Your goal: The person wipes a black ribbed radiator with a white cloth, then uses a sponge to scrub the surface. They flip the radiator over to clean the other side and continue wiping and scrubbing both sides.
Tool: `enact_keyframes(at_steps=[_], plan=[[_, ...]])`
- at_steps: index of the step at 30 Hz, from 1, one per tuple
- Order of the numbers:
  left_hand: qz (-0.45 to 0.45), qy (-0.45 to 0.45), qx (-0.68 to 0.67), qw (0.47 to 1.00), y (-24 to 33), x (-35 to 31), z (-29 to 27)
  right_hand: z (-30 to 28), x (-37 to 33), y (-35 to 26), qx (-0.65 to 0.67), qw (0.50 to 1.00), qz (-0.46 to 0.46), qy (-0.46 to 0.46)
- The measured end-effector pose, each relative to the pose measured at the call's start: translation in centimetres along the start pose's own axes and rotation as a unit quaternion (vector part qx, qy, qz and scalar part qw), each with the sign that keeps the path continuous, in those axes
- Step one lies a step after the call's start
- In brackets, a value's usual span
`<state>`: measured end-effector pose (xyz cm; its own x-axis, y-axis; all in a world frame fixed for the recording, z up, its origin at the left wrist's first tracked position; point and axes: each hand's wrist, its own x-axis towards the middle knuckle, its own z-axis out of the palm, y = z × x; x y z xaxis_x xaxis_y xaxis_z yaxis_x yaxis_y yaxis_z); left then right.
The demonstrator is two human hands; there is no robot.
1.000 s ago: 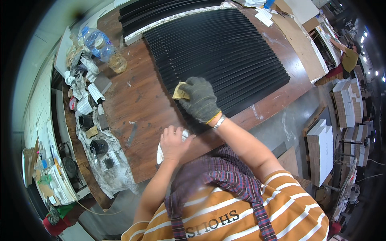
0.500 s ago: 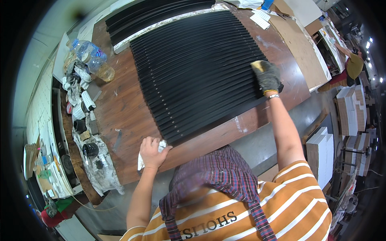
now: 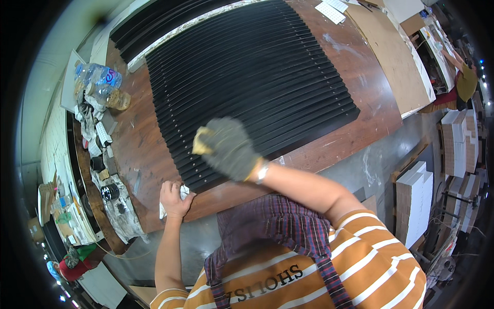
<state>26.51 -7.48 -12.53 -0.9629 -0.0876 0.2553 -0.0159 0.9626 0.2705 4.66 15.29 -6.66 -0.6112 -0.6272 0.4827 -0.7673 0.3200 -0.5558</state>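
Note:
A wide black panel of narrow ribs (image 3: 257, 67), with rows of small light dots near its left and right sides, lies flat on the brown wooden table (image 3: 136, 154). My right hand (image 3: 229, 149), in a dark grey work glove, is over its near left part and a little blurred. A yellowish sponge-like piece (image 3: 202, 142) shows in its closed fingers. Whether the piece touches the ribs I cannot tell. My bare left hand (image 3: 176, 200) rests at the table's near edge, by the panel's near left corner, with fingers closed on a crumpled white cloth (image 3: 184, 192).
More black strips (image 3: 170, 23) lie beyond a white bar at the back. Plastic bottles (image 3: 105, 80), rags and a small dark jar (image 3: 109, 192) crowd the left edge. Brown board (image 3: 386, 56) covers the right side. White board stacks (image 3: 411, 201) and another person (image 3: 465, 82) are farther right.
My right hand has swept from the panel's right edge leftward and nearer, across to its left part. My left hand keeps its grip on the white cloth. The view has shifted slightly.

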Motion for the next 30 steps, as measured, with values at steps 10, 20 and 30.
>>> enact_keyframes(at_steps=[10,20,30], plan=[[0.005,-0.001,0.003,1.0,-0.1,0.0,0.1,-7.2,-2.5,8.1,-0.123,0.986,0.034,0.108],[0.002,-0.008,0.023,1.0,-0.5,-0.3,0.3,-23.4,-5.7,22.5,-0.385,0.862,0.271,0.191],[-0.004,-0.018,0.017,1.0,-0.3,-0.3,0.1,-8.2,-1.4,10.2,-0.059,0.997,0.048,-0.003]])
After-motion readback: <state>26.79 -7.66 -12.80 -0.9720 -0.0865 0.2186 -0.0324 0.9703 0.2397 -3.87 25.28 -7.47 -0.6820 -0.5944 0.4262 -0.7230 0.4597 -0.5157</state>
